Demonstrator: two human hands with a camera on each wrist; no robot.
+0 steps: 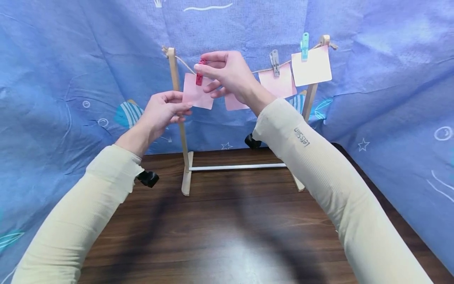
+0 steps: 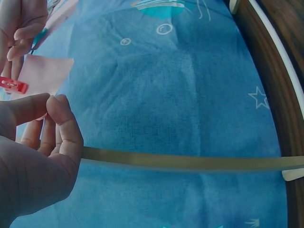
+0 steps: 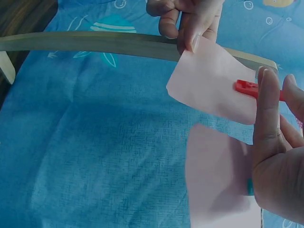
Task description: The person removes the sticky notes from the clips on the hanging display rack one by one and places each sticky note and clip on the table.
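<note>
My left hand (image 1: 161, 108) pinches the lower left edge of a pink paper square (image 1: 198, 96) between thumb and fingers. At the paper's top, my right hand (image 1: 235, 75) grips a red clothespin (image 1: 199, 79) by its upper end, and the pin's lower end overlaps the paper at the rope (image 1: 186, 65). In the right wrist view the red clothespin (image 3: 246, 89) lies over the paper's edge, with the left thumb on the opposite corner. Another pink paper (image 3: 216, 175) hangs close by, with a teal clip partly hidden behind my right hand.
Farther right on the rope, a grey clothespin (image 1: 274, 63) holds pink paper (image 1: 278, 85) and a light teal clothespin (image 1: 304, 46) holds a white paper (image 1: 312, 71). Wooden posts (image 1: 183, 138) carry the rope, joined below by a white rod (image 1: 237, 167) above the brown table (image 1: 213, 221).
</note>
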